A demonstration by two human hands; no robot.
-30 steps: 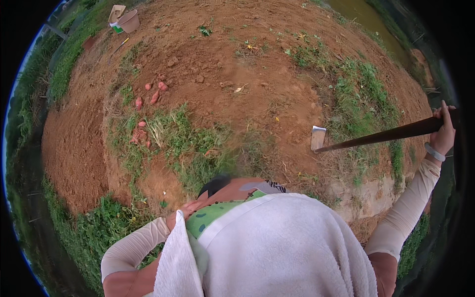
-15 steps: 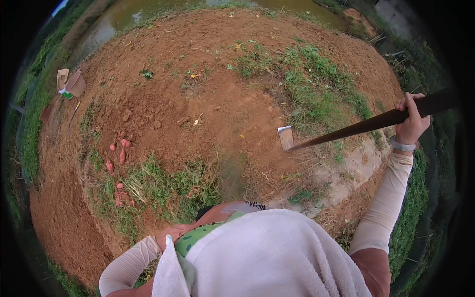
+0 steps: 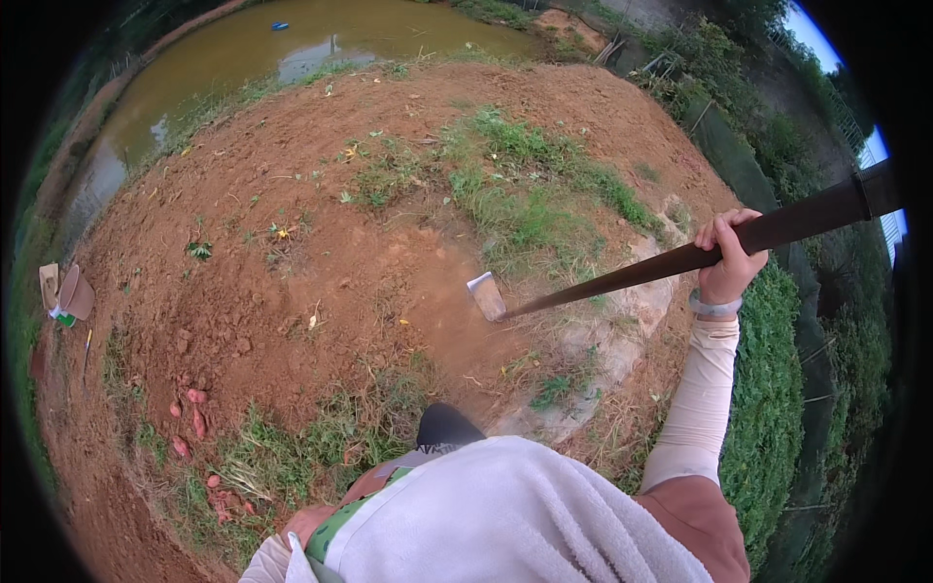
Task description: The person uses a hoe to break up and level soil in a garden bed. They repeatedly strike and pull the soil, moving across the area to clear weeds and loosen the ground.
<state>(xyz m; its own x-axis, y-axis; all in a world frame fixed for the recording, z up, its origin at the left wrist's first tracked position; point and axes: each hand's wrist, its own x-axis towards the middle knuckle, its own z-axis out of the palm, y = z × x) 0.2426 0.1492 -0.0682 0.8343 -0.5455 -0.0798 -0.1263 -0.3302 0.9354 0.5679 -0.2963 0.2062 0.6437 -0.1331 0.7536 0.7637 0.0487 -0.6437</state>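
Note:
My right hand (image 3: 729,260), with a pale band at the wrist, is wrapped around the long dark handle of a hoe (image 3: 622,279). The handle slants down to the left, and its flat metal blade (image 3: 486,297) rests on the reddish soil beside a weed patch. At my waist, my left hand (image 3: 309,522) is partly visible against my clothing; its fingers are hidden. A white towel (image 3: 496,515) drapes over my front. Several pink-red sweet potatoes (image 3: 198,420) lie on the ground at the left, with more by the cut greens (image 3: 292,447).
A brown bucket (image 3: 76,293) stands at the far left, near a yellow-handled tool (image 3: 87,355). Beyond the mound lies a muddy pond (image 3: 389,34). Weeds (image 3: 525,194) grow past the blade. A pale slab-like patch (image 3: 607,355) and a green leafy strip (image 3: 763,408) run along the right.
My view has turned to the right and lifted, so the ground shifts left and down and more pond shows. My right hand still grips the hoe; less of my left hand shows.

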